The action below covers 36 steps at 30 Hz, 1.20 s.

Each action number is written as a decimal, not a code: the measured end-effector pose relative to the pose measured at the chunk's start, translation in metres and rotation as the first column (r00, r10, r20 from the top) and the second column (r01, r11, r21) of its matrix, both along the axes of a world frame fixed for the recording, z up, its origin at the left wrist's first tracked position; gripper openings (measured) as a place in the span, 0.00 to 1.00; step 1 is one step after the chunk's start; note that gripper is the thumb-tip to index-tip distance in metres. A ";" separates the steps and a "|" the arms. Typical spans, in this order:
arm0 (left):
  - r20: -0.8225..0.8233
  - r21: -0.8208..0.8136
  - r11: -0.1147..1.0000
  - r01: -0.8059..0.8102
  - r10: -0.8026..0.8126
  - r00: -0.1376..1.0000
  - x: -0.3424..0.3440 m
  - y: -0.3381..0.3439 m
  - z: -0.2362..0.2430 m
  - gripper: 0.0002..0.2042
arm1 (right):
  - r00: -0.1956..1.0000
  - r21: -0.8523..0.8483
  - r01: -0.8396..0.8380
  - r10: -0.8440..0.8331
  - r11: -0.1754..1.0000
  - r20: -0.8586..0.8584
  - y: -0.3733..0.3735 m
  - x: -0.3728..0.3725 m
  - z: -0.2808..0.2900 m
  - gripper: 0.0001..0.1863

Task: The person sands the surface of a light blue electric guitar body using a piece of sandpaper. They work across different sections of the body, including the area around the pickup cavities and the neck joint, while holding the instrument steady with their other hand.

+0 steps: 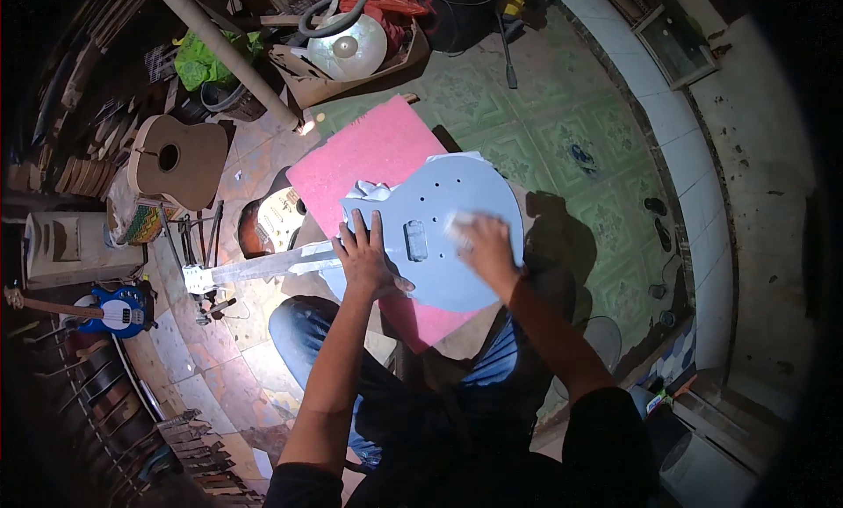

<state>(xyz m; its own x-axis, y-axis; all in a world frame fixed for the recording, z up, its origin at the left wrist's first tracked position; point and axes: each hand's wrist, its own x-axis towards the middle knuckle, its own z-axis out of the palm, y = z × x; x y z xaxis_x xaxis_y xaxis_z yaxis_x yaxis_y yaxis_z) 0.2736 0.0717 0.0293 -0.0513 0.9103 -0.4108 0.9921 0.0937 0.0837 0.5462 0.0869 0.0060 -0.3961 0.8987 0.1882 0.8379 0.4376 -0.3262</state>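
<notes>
A grey primer-coloured guitar body [467,186] lies across a pink foam pad [351,148] over my lap, its pale neck [255,266] reaching left to a white headstock. My left hand [365,258] rests with spread fingers on the body's left part, beside the rectangular cavity. My right hand [486,252], blurred by motion, holds a small white pad [458,223] on the surface, right of the cavity, near several small holes. Crumpled white material [367,189] shows at the body's upper-left edge.
An unpainted acoustic guitar [198,165], a sunburst guitar [259,231] and a blue guitar [101,312] are around me at left. A pole [219,50], a carton [307,91] and a green bag [202,64] are ahead. A tiled ledge [667,122] borders the right.
</notes>
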 end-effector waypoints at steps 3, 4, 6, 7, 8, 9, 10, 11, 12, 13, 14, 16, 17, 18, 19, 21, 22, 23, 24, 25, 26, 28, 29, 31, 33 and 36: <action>-0.023 0.002 1.000 -0.001 0.001 1.000 -0.001 0.003 -0.003 0.87 | 0.928 -0.001 0.331 -0.325 0.944 -0.182 0.047 0.016 0.005 0.26; -0.023 -0.012 1.000 -0.002 0.002 1.000 0.000 0.003 -0.003 0.87 | 0.908 0.017 0.371 -0.359 0.928 -0.217 0.053 0.021 -0.001 0.26; -0.023 -0.024 1.000 -0.001 0.001 1.000 0.001 0.004 -0.004 0.87 | 0.943 -0.002 0.318 -0.317 0.948 -0.099 0.023 0.005 -0.020 0.28; -0.023 -0.028 1.000 -0.002 0.001 1.000 0.000 0.003 -0.002 0.87 | 0.965 -0.032 0.263 -0.263 0.964 0.017 -0.002 -0.009 -0.025 0.29; -0.026 -0.036 0.999 -0.006 0.005 1.000 -0.001 0.001 -0.002 0.87 | 0.993 -0.011 0.122 -0.122 0.992 -0.003 -0.032 -0.020 -0.028 0.31; -0.027 -0.039 0.999 -0.003 0.002 1.000 -0.002 0.000 -0.001 0.87 | 0.996 -0.026 -0.025 0.022 0.999 -0.081 -0.056 -0.028 -0.009 0.30; -0.023 -0.028 1.000 -0.007 0.007 1.000 -0.003 0.000 -0.002 0.87 | 0.995 0.047 -0.083 0.086 0.995 -0.059 -0.065 -0.027 -0.012 0.30; -0.020 -0.016 1.000 -0.012 0.011 1.000 -0.004 0.000 -0.002 0.87 | 0.997 0.037 -0.081 0.082 0.996 -0.014 -0.057 -0.020 -0.022 0.32; -0.014 -0.020 1.000 -0.001 0.001 1.000 0.000 0.000 -0.001 0.87 | 0.997 0.027 -0.071 0.070 0.997 0.040 -0.042 -0.005 -0.028 0.33; -0.021 -0.011 1.000 -0.005 0.005 1.000 -0.004 -0.003 -0.001 0.87 | 1.000 0.027 0.004 -0.004 1.000 0.028 -0.020 0.000 -0.006 0.34; -0.015 0.008 1.000 0.002 -0.002 1.000 0.000 0.000 0.001 0.86 | 0.983 0.038 0.184 -0.184 0.982 0.000 0.002 0.014 -0.009 0.32; -0.020 -0.004 1.000 0.002 -0.002 1.000 0.001 0.003 -0.002 0.86 | 0.891 -0.034 0.406 -0.404 0.913 -0.209 0.040 0.034 -0.008 0.26; -0.027 -0.019 1.000 -0.001 0.000 1.000 0.001 0.003 -0.004 0.86 | 0.878 -0.076 0.430 -0.436 0.900 -0.198 0.039 0.033 -0.011 0.28; -0.024 -0.017 1.000 0.001 -0.001 1.000 0.003 0.003 -0.003 0.86 | 0.863 -0.117 0.456 -0.470 0.882 -0.183 0.036 0.035 -0.017 0.30; -0.020 -0.015 1.000 -0.005 0.005 1.000 0.002 0.001 0.000 0.86 | 0.913 -0.059 0.388 -0.392 0.920 -0.115 0.019 0.025 -0.020 0.31; -0.018 -0.014 1.000 -0.019 0.019 1.000 -0.002 -0.002 -0.001 0.86 | 0.984 -0.026 0.171 -0.173 0.985 -0.053 -0.041 -0.005 -0.016 0.33; -0.020 -0.008 1.000 -0.022 0.022 1.000 -0.004 -0.002 -0.002 0.86 | 0.997 -0.043 0.034 -0.037 0.999 -0.065 -0.060 -0.014 -0.009 0.34; -0.017 0.000 1.000 -0.015 0.015 1.000 -0.002 -0.001 -0.003 0.86 | 0.997 -0.042 0.041 -0.044 0.998 -0.060 -0.059 -0.010 -0.009 0.34; -0.017 -0.001 1.000 -0.012 0.012 1.000 -0.002 -0.001 -0.002 0.86 | 0.997 -0.017 -0.001 0.000 1.000 -0.074 -0.056 -0.004 -0.011 0.33; -0.012 0.006 1.000 -0.010 0.010 1.000 -0.001 0.000 -0.001 0.86 | 0.996 0.007 -0.040 0.040 0.999 -0.082 -0.052 0.004 -0.013 0.32; -0.006 0.013 1.000 -0.007 0.007 1.000 0.001 0.000 0.001 0.87 | 0.993 -0.024 0.110 -0.111 0.994 -0.038 -0.034 0.014 -0.016 0.33; 0.004 0.015 1.000 0.000 0.000 1.000 0.005 0.003 0.001 0.87 | 0.934 -0.038 0.347 -0.349 0.937 -0.073 0.014 0.039 -0.028 0.29; 0.001 0.012 1.000 -0.005 0.005 1.000 0.003 0.002 0.000 0.87 | 0.935 -0.039 0.345 -0.347 0.938 -0.076 0.023 0.039 -0.029 0.29; -0.001 0.010 1.000 -0.008 0.008 1.000 0.002 0.002 -0.002 0.87 | 0.870 -0.039 0.437 -0.433 0.899 -0.233 0.036 0.038 -0.023 0.26; -0.011 0.007 1.000 -0.020 0.020 1.000 -0.005 -0.002 -0.007 0.87 | 0.932 0.011 0.359 -0.358 0.933 -0.045 -0.007 0.012 -0.021 0.27; -0.009 0.059 0.998 0.005 -0.004 1.000 -0.008 -0.005 -0.009 0.91 | 0.982 -0.014 0.151 -0.152 0.988 -0.111 -0.057 0.001 -0.011 0.29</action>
<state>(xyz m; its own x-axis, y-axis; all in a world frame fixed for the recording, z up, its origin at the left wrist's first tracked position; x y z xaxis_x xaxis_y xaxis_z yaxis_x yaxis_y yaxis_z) 0.2661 0.0669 0.0198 -0.0506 0.9331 -0.3561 0.9932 0.0843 0.0800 0.5470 0.0303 -0.0049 -0.2319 0.9479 0.2183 0.8526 0.3061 -0.4236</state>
